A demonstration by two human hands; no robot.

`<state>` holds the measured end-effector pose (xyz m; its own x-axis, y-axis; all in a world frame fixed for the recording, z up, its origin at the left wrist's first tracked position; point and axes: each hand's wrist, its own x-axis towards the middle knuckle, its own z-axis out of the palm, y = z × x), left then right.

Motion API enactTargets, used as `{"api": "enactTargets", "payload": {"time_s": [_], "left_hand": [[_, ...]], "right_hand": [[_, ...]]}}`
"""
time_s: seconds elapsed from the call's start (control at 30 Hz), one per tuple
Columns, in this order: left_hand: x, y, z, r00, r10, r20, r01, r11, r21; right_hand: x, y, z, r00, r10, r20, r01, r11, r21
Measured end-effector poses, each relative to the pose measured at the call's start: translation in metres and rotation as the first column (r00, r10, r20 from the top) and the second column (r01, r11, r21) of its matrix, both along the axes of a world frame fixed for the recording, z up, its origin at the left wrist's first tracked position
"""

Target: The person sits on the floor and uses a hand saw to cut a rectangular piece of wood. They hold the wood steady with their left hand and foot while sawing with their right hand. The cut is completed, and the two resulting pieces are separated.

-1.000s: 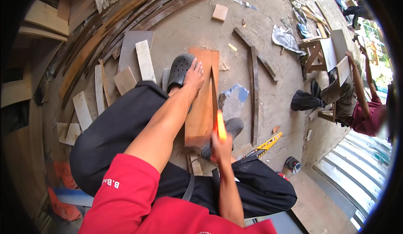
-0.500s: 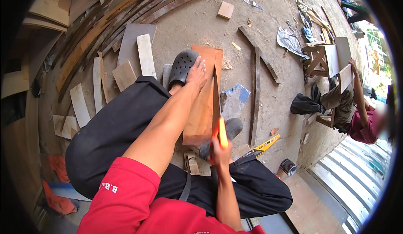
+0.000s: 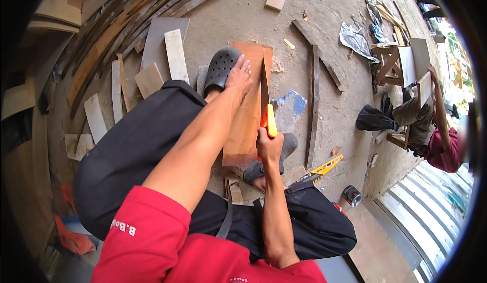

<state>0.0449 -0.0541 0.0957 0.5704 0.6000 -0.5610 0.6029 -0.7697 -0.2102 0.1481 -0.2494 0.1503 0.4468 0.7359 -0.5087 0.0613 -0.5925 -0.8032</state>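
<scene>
A reddish-brown wooden board (image 3: 242, 115) lies lengthwise on the ground in front of me. My left hand (image 3: 237, 79) rests flat on its far left part, fingers stretched out, beside the dark grey clog (image 3: 221, 70) on my left foot. Wrapped in my right hand (image 3: 270, 144) is the orange-and-yellow handle of a handsaw (image 3: 271, 121). Its narrow dark blade points away from me along the board's right side, in a long cut near that edge. My right foot's clog (image 3: 289, 146) is partly behind my right hand and the board.
Wood offcuts (image 3: 176, 55) and long timber strips (image 3: 116, 34) lie to the left. Dark wooden bars (image 3: 313, 105) and a grey-blue slab (image 3: 290, 108) are right of the board. A yellow-trimmed saw (image 3: 324, 168) and a can (image 3: 351, 196) sit near my right knee. Another person (image 3: 441, 148) handles a board far right.
My right hand has pushed the saw forward, away from me along the board. My left hand stays flat on the wood. The view has shifted slightly.
</scene>
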Motion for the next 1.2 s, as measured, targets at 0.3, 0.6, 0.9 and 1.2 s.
{"api": "enactTargets", "payload": {"time_s": [0.3, 0.6, 0.9, 1.2], "left_hand": [[-0.006, 0.0, 0.0, 0.999, 0.036, -0.001, -0.036, 0.999, -0.001], [-0.013, -0.001, -0.003, 0.998, 0.053, -0.027, -0.052, 0.998, 0.029], [-0.013, 0.004, 0.01, 0.995, 0.063, -0.072, -0.066, 0.997, -0.036], [-0.016, 0.0, 0.005, 0.997, 0.056, -0.056, -0.057, 0.998, -0.014]], "right_hand": [[-0.016, -0.03, 0.008, 0.99, 0.114, 0.078, -0.117, 0.992, 0.038], [-0.015, -0.09, 0.048, 0.988, 0.139, -0.068, -0.138, 0.99, 0.01], [-0.02, -0.094, 0.077, 0.981, 0.167, 0.096, -0.182, 0.967, 0.18], [-0.012, -0.06, 0.038, 0.987, 0.156, 0.034, -0.157, 0.985, 0.064]]}}
